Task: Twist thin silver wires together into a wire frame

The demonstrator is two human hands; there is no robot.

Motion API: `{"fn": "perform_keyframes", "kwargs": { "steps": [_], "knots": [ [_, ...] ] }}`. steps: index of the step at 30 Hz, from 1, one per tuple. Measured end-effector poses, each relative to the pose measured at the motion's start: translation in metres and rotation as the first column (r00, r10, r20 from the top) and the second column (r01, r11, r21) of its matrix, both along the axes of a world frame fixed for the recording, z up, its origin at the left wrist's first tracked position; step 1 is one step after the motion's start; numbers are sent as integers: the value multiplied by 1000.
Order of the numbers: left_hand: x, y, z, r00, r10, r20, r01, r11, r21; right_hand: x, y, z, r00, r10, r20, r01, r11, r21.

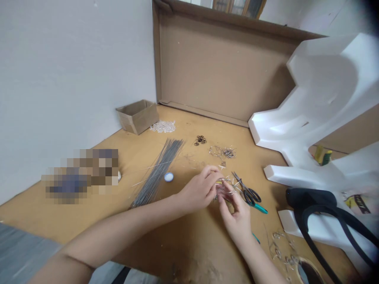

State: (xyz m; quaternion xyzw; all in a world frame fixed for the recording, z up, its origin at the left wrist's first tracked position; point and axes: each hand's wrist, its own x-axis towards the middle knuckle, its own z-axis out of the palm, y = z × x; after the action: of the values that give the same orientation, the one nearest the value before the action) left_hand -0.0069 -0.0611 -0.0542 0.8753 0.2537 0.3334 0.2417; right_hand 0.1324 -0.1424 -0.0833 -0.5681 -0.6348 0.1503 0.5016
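My left hand (204,187) and my right hand (237,213) meet over the table, both with fingers closed on a tangled piece of thin silver wire (227,190). Loose wire ends stick out between the fingers, and a bit of yellow shows in it; the fingers hide much of its shape. Just right of the hands lie black-handled scissors (251,195) and a teal-handled tool (261,208), partly covered. Left of my left hand are a small round white-and-blue lid or dish (168,177) and a bundle of straight grey wires (160,169).
Behind lie black rings (201,140), a wire tangle (227,152), clear small pieces (164,126) and a small cardboard box (139,118). A large cardboard tray (222,67) stands at the back. White foam (325,86), black straps (314,201) and more wire (282,248) occupy the right.
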Motion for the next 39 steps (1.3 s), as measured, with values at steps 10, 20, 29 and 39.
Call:
{"fn": "perform_keyframes", "kwargs": {
  "steps": [10, 20, 29, 39],
  "knots": [
    [-3, 14, 0, 987, 91, 132, -63, 977, -206, 19, -3, 13, 922, -256, 290, 102, 884, 457],
    [0, 9, 1, 999, 14, -51, -11, 999, 48, 32, 11, 11, 969, -136, 208, 119, 989, 91],
    [-2, 16, 2, 981, 90, -171, -122, 975, -186, 33, 16, 7, 972, -212, 103, 221, 971, -93],
    [-6, 25, 10, 940, -199, 275, 328, 320, -889, 36, 20, 9, 972, -202, -116, 160, 940, -301]
  ]
}}
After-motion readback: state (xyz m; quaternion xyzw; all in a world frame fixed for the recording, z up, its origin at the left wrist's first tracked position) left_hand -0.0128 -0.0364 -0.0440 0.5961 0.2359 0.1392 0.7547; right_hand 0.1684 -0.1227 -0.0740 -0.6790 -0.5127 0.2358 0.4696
